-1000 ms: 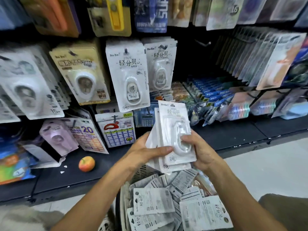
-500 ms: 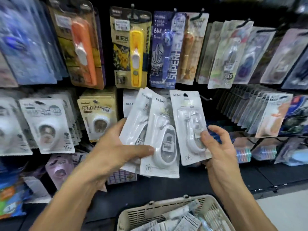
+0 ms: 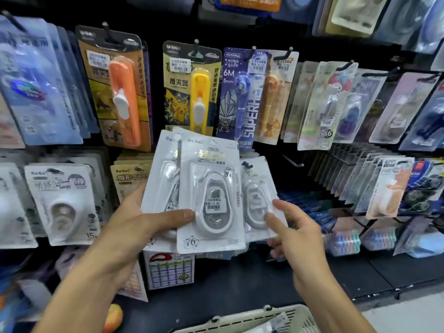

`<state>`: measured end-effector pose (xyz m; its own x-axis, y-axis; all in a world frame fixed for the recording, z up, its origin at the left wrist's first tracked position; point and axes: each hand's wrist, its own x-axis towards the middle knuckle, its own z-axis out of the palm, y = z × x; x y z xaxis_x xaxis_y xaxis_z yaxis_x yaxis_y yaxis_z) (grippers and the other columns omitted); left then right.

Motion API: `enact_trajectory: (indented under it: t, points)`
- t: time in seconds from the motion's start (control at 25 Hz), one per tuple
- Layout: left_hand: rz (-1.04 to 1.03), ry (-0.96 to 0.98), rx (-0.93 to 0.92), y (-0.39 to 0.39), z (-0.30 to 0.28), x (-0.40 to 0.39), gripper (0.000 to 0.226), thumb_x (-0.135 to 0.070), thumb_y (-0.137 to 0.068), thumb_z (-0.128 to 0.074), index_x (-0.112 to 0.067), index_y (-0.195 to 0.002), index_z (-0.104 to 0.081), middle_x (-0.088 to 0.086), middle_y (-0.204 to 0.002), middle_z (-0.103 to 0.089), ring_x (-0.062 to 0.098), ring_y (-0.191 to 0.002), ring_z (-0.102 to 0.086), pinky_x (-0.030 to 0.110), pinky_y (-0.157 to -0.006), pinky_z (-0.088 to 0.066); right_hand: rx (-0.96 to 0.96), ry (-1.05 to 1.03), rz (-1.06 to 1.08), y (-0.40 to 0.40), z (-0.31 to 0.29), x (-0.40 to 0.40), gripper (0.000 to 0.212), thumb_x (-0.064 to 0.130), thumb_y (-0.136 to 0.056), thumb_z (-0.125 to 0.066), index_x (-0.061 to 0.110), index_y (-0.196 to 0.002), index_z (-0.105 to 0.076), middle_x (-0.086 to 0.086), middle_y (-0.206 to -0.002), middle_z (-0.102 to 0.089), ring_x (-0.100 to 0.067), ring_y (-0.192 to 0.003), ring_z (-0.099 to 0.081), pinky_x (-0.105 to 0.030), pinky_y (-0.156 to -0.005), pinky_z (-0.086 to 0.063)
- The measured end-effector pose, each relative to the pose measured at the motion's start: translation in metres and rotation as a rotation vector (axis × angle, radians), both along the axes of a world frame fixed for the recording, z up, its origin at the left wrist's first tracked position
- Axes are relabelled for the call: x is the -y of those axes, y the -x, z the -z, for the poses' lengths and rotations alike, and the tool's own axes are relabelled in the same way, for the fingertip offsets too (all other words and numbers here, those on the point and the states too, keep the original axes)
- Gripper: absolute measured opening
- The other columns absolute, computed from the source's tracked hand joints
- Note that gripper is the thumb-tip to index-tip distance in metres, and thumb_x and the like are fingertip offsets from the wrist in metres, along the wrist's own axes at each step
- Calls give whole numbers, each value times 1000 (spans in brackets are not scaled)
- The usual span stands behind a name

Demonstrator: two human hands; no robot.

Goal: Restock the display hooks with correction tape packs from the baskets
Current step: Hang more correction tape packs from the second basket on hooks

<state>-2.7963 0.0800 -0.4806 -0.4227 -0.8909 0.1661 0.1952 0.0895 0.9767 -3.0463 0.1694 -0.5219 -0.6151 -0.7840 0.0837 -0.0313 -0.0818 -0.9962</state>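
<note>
While a wall of hooks crowded with hanging stationery fills the background, a person stands before it with both arms raised over a dark shelf. Largest in view are the rows of carded goods: an orange clip pack and a yellow clip pack hang side by side on the upper row, with a purple tape pack just to their right. Below them on the left hang white packs holding rounded dispensers. At centre, the left hand grips a fanned stack of correction tape packs, thumb pressed across the front card and fingers hidden behind the stack, which is held up in front of the lower row. Just to the right, a single pack hangs on the lower row, its top at a hook, and the right hand pinches its lower edge, index finger on the blister and the other fingers behind. The two hands are apart, separated by the front card of the stack. At the bottom edge, the rim of a cream basket shows, with a few more packs barely visible inside. A small orange-red fruit lies on the shelf at lower left.
</note>
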Motion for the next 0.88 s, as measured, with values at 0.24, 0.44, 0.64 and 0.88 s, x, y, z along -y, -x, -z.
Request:
enact_trajectory:
  t: [0.24,0.44,0.64,0.88]
  points:
    - [15,15,42,28,10,-12,76,-15,-53,-95,-31,-120,-65,-3,-106,-79,19,-95,-77,29,-70,-63,12,107,-336,-34,3,-4,71,48,-67,-86,42,-127,-50,5,-120,-73,-10,-106,-71,-26,-78,-58]
    - [29,3,75,23,8,-14,64,-17,-53,-98,-42,-105,-71,-4,-101,-80,16,-91,-78,20,-67,-59,163,113,-143,-23,-7,-6,46,22,-81,-81,41,-117,-60,-4,-111,-75,-13,-66,-68,-29,-45,-46]
    - [-56,52,55,14,6,-7,60,-23,-53,-91,-42,-106,-70,-8,-103,-79,14,-89,-77,20,-64,-60,29,22,-50,-5,-3,-13,30,26,-87,-76,47,-108,-71,8,-124,-69,-3,-61,-54,-21,-48,-40]
    - [-80,48,59,25,7,-11,65,-20,-52,-99,-37,-108,-70,-7,-101,-80,14,-88,-77,20,-63,-59,144,27,-42,-5,-17,-9,35,15,-87,-73,49,-94,-77,10,-85,-76,-11,-40,-35,-20,-37,-32]
